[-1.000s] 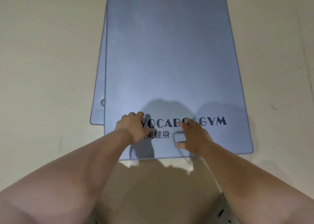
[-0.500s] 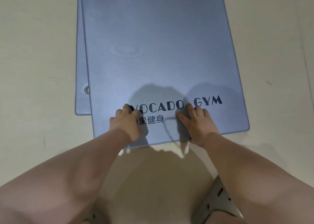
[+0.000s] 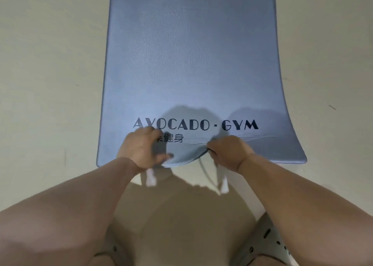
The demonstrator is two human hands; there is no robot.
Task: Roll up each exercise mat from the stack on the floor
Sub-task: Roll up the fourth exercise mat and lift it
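Observation:
A grey-blue exercise mat [image 3: 189,63] lies flat on the floor and runs away from me, with dark "AVOCADO · GYM" lettering near its near end. My left hand [image 3: 141,150] pinches the near edge left of centre. My right hand [image 3: 228,152] grips the same edge right of centre and lifts it a little, so the mat wrinkles beside it. A thin strap loop hangs below the lifted edge. No second mat shows under this one in this view.
Pale cream floor [image 3: 50,84] surrounds the mat on both sides. Grey perforated sandals [image 3: 270,243] on my feet show at the bottom right and bottom left.
The top mat now covers the lower mat that stuck out on the left. Both hands went from lying on the lettering to gripping the near edge, which has lifted.

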